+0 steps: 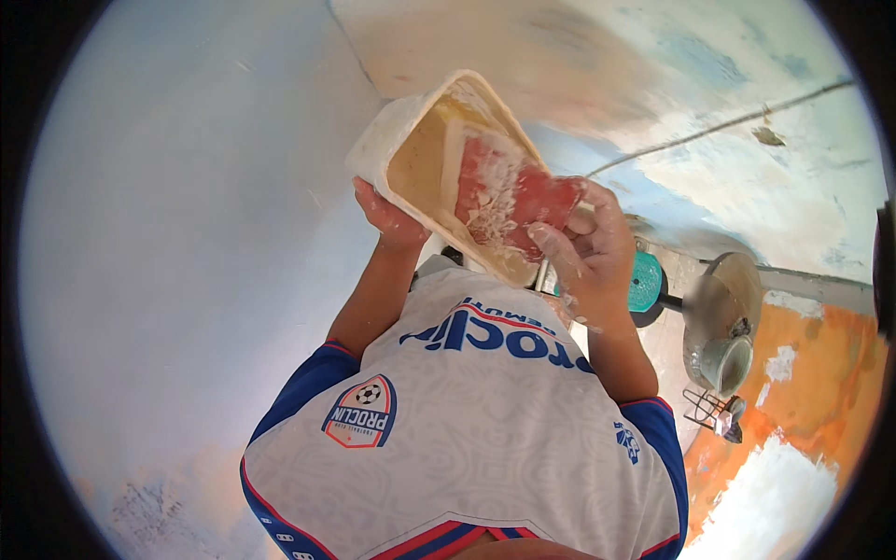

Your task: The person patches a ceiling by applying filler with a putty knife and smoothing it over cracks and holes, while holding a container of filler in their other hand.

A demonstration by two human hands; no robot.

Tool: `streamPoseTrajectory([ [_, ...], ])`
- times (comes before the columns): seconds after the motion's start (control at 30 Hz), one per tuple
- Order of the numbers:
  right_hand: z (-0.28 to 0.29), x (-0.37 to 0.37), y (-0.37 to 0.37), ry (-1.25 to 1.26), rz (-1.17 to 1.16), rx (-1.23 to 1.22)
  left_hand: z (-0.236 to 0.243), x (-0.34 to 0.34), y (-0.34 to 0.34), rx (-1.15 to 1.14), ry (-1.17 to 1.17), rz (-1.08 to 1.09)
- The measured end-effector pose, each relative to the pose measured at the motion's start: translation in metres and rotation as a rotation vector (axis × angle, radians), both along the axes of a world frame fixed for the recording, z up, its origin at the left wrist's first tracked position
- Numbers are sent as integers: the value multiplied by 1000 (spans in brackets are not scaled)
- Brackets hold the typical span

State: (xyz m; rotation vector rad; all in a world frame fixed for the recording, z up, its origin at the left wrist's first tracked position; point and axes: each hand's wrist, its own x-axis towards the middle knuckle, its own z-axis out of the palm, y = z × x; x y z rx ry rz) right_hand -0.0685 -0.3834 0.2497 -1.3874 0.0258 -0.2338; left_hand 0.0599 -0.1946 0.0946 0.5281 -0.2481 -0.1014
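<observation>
My left hand [390, 217] is closed around the lower left side of a whitish rectangular plastic tub [373, 140], which is tilted so its inside shows. Pale residue coats the tub's inner walls. In my right hand [597, 250], pinched between thumb and fingers, is a red putty scraper [541, 198] smeared with white putty. The scraper reaches into the tub, over its right side. White smears also mark my right fingers. Part of the left hand's fingers is hidden beneath the tub.
A pale blue wall [205, 187] fills the left. To the right are a round grey-brown disc-like top [733, 289], a pale bucket [726, 364], a turquoise round object [644, 282] and a dark wire item [702, 407]. Beyond stands an orange wall [812, 364] with white patches.
</observation>
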Motion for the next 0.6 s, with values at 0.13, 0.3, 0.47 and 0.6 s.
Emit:
streamPoseTrajectory([
  [0.13,1,-37,-38,-31,-182,102,40,-34,-53,57,112,-25],
  [0.3,6,-85,-83,-47,-357,178,52,-77,-108,51,253,-109],
  [0.47,-12,-135,-123,-101,-466,91,34,-113,-148,13,295,-226],
  [0.6,-31,-174,-158,34,-467,-97,28,-137,-175,-2,345,-230],
])
